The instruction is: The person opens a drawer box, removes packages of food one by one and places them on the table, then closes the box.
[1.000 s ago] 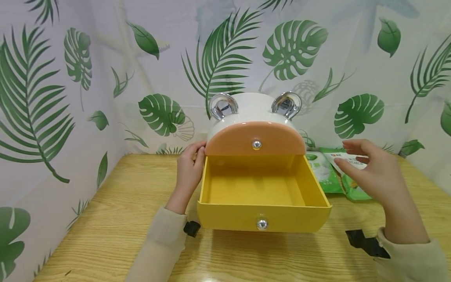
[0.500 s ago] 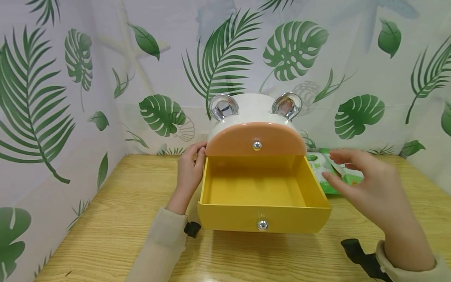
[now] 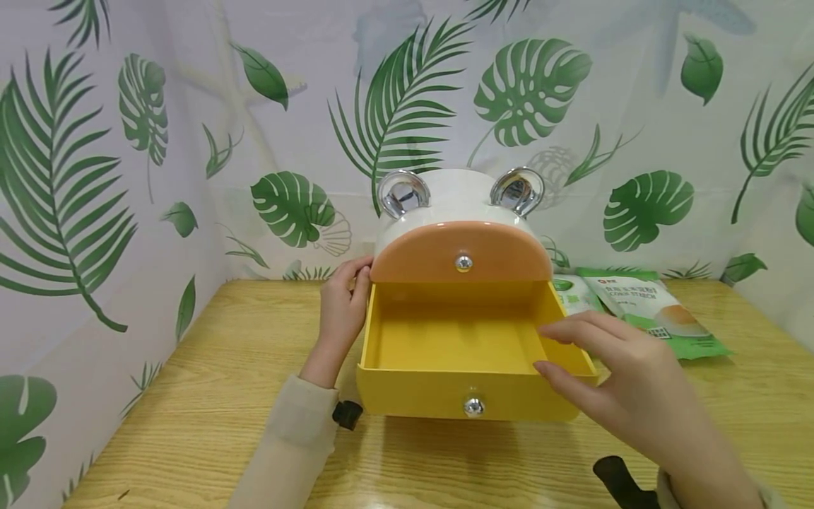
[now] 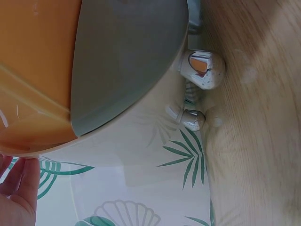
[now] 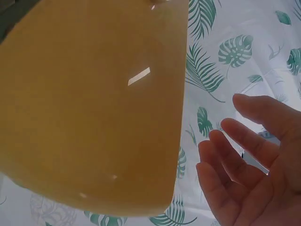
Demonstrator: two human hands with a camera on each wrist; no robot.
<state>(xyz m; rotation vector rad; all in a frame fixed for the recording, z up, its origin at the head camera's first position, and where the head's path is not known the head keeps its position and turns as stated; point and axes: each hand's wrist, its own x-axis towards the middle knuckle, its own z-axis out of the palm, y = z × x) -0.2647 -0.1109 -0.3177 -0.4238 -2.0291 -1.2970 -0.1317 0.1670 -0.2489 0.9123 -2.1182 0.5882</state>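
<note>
A small cabinet with a white top, two chrome ear-like rings and an orange front panel stands at the centre of the table. Its yellow drawer is pulled far out, with a chrome knob on the front and nothing inside. My left hand rests against the cabinet's left side, fingertips touching it. My right hand hovers over the drawer's front right corner, fingers and thumb apart and holding nothing. In the right wrist view, that hand's fingers are beside the yellow drawer front.
Green and white packets, the nearer one a corn starch bag, lie to the right behind my right hand. The left wrist view shows a grey lower panel and chrome feet. Leaf-patterned cloth backs the wooden table.
My right hand has moved left and down, from above the packets to the drawer's right front corner, uncovering the corn starch bag. My left hand and the drawer stay put.
</note>
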